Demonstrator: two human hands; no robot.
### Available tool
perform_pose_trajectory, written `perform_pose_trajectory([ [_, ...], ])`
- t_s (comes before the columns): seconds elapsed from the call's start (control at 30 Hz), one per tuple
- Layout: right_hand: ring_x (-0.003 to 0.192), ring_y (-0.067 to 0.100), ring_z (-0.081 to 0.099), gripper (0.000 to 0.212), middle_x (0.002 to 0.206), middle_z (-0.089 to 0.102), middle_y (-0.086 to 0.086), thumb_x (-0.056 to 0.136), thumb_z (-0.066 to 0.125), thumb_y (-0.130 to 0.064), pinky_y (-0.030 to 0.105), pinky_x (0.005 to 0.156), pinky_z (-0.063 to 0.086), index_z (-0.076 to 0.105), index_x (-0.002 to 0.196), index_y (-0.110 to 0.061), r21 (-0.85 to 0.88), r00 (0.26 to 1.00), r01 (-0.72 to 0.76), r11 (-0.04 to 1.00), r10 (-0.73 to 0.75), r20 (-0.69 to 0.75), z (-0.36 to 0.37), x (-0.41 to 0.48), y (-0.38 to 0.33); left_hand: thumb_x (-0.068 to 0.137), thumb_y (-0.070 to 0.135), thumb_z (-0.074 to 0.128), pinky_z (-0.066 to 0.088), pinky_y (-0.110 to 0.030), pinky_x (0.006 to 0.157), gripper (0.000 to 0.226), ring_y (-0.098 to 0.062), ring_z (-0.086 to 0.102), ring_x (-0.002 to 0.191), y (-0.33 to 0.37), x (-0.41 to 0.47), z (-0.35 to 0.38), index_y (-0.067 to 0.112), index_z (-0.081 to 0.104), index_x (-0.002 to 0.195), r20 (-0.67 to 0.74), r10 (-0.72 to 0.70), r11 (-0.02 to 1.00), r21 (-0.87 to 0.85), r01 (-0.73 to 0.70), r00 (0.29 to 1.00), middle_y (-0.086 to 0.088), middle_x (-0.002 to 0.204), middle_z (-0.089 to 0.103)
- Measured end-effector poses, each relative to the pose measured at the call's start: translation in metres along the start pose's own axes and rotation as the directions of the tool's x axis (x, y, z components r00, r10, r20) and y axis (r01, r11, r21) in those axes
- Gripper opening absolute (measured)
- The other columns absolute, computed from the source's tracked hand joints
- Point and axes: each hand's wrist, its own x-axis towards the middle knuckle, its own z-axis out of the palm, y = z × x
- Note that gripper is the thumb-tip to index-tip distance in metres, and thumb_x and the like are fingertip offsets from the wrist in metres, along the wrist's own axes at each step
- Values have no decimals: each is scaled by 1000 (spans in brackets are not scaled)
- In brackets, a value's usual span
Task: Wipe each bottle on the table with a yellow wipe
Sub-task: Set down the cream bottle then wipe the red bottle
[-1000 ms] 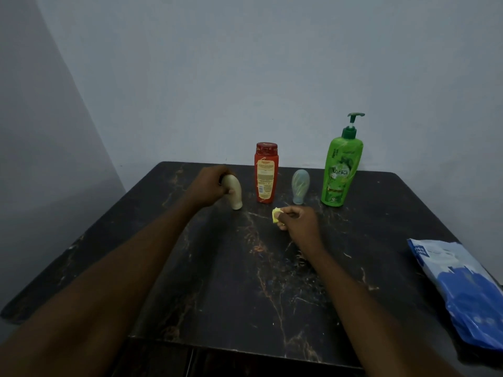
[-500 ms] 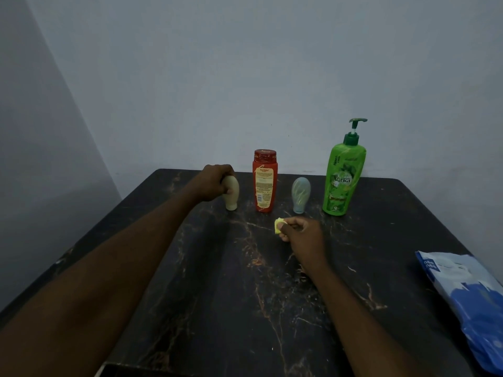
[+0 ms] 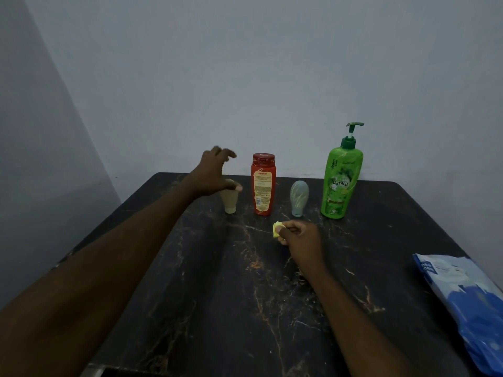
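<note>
Left hand [image 3: 215,174]: raised over the far left of the bottle row, fingers spread and loosely bent, holding nothing. The thumb tip lies at the top of the cream tube bottle [image 3: 229,201]; whether it touches cannot be told.
Right hand [image 3: 300,239]: low over the table [image 3: 206,300] in front of the row, fingers curled, pinching the yellow wipe [image 3: 277,229] between thumb and fingertips.
Yellow wipe: a small crumpled wad sticking out at the left side of the right hand, just in front of the grey-green tube bottle [image 3: 298,198], touching no bottle.
Cream tube bottle: leftmost in the row, standing on its cap, its top partly hidden by the left hand.
Red bottle [image 3: 263,186]: upright just right of the cream one, label facing the camera.
Grey-green tube bottle: upright on its cap, between the red bottle and the green pump bottle [image 3: 341,183].
Green pump bottle: tallest and rightmost, labelled "Vatika", nozzle pointing right.
Table: dark marble pattern with pale and rusty veins, set near a plain wall [image 3: 245,77].
Blue and white packet [image 3: 468,300]: lying at the table's right edge, well apart from the bottles.
</note>
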Motion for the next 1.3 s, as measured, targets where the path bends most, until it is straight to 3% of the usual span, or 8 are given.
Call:
perform_pose_trajectory([
  [0.1, 58, 7, 63, 7, 70, 73, 4, 88, 73, -14, 25, 61, 54, 74, 84, -19, -5, 1000, 7, 1000, -7, 1, 0, -1, 0, 74, 48, 88, 46, -41, 102, 88, -22, 43, 131, 25, 9, -9, 22, 45, 146, -75, 127, 991, -28, -129, 989, -8, 143, 45],
  [0.37, 67, 19, 69, 13, 72, 75, 5, 87, 74, -14, 35, 69, 58, 73, 80, -25, 34, 1000, -19, 999, 19, -6, -2, -3, -3, 98, 23, 65, 48, -38, 103, 49, -26, 55, 128, 73, 32, -6, 21, 52, 144, 181, 242, 969, -2, -245, 953, -11, 138, 57],
  [0.6, 58, 11, 62, 6, 70, 73, 7, 88, 71, -4, 21, 57, 51, 74, 89, -8, 143, 998, -64, 988, 61, 26, -11, -7, -12, 96, 14, 68, 50, -30, 86, 35, -25, 63, 115, 79, 8, -18, 13, 63, 131, 91, 141, 990, -4, -142, 986, -11, 126, 65],
  [0.83, 66, 18, 66, 10, 78, 75, 12, 89, 70, -4, 29, 65, 56, 73, 97, -2, 219, 975, -223, 950, 215, 57, -37, -42, -15, 96, 28, 69, 54, -21, 71, 29, -14, 65, 98, 72, -75, -14, 14, 68, 121, -119, -141, 952, -287, 102, 983, -1, 112, 68],
  [0.9, 70, 20, 70, 10, 81, 77, 9, 89, 71, -8, 33, 71, 59, 74, 99, -8, 169, 971, -237, 957, 235, 33, -53, -62, -20, 95, 30, 70, 62, -29, 74, 26, -15, 69, 97, 76, -106, 0, 16, 66, 116, -71, -256, 882, -425, 203, 964, -2, 111, 69],
  [1.07, 70, 5, 71, 7, 82, 74, -6, 91, 70, -22, 14, 57, 51, 71, 97, -26, -141, 984, -119, 983, 97, -151, -95, -112, -23, 95, 23, 70, 64, -28, 70, 24, -16, 72, 97, 103, -176, 33, 20, 61, 117, 127, -390, 626, -690, 364, 912, 1, 114, 66],
  [1.17, 86, 6, 67, 12, 95, 70, -11, 92, 67, -30, 26, 74, 55, 69, 104, -30, -310, 973, -116, 944, 45, -228, -117, -130, -9, 93, 19, 71, 65, -32, 76, 28, -19, 72, 99, 117, -203, 46, 23, 64, 120, 256, -363, 508, -752, 420, 896, -2, 121, 64],
  [1.3, 93, 5, 60, 21, 102, 65, -10, 93, 66, -29, 21, 76, 45, 68, 114, -24, -408, 955, -92, 908, -36, -294, -131, -140, 2, 80, 24, 86, 53, -21, 83, 61, -1, 63, 101, 118, -225, 58, 30, 60, 135, 282, -250, 673, -638, 375, 926, 15, 120, 61],
])
